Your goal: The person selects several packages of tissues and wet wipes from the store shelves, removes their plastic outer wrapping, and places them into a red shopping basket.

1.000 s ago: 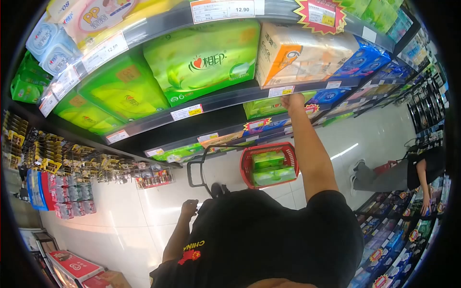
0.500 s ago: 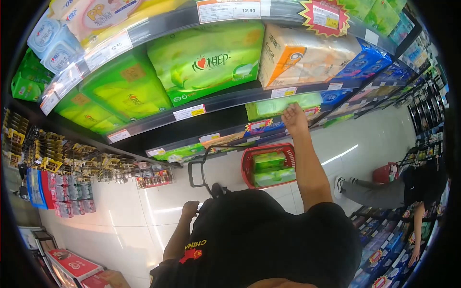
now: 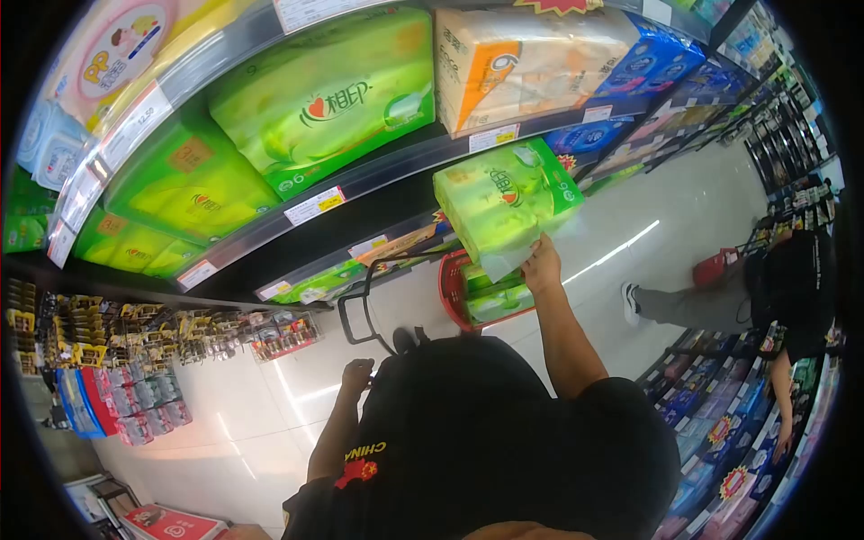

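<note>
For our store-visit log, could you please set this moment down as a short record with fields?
Shelf: large green bundle, cream-and-orange bundle, blue packs
Right hand: gripping the near edge of a green pack
Held pack: tilted, in front of the shelf, partly hiding the red basket
Basket contents: green packages
Left hand: lowered; whether it holds anything is unclear
Other person: at right

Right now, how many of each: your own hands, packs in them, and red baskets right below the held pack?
Hands: 2, right hand and left hand
Held green pack: 1
Red basket: 1
Total: 4
</note>
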The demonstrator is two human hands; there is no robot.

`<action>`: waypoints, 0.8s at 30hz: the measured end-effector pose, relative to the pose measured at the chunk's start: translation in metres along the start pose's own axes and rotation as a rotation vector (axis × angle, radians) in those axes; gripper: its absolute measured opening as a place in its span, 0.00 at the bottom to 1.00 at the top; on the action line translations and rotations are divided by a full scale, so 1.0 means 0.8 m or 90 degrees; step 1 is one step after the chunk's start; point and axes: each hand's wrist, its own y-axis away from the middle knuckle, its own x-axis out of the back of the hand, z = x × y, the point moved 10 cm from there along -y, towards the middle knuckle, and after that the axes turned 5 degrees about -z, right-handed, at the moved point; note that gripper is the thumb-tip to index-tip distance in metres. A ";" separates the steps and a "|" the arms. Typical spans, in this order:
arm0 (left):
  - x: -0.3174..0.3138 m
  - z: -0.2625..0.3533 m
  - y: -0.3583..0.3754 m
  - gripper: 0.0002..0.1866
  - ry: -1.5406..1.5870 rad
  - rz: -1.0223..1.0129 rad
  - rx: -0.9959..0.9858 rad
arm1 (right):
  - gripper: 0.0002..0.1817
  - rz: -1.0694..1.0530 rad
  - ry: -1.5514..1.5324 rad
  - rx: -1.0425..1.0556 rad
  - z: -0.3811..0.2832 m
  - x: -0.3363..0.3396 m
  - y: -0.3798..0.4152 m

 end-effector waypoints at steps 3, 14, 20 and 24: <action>0.002 0.024 0.027 0.18 0.103 0.008 0.147 | 0.14 -0.049 -0.036 0.031 -0.017 -0.013 0.014; -0.021 -0.003 0.011 0.18 0.005 -0.044 -0.009 | 0.18 -0.202 -0.079 0.065 -0.127 -0.120 0.141; -0.034 -0.019 0.004 0.17 -0.253 -0.111 -0.043 | 0.17 -0.093 -0.062 -0.033 -0.073 -0.058 0.141; -0.028 0.001 0.022 0.18 -0.018 -0.058 0.088 | 0.16 0.011 -0.009 -0.085 -0.002 0.007 0.104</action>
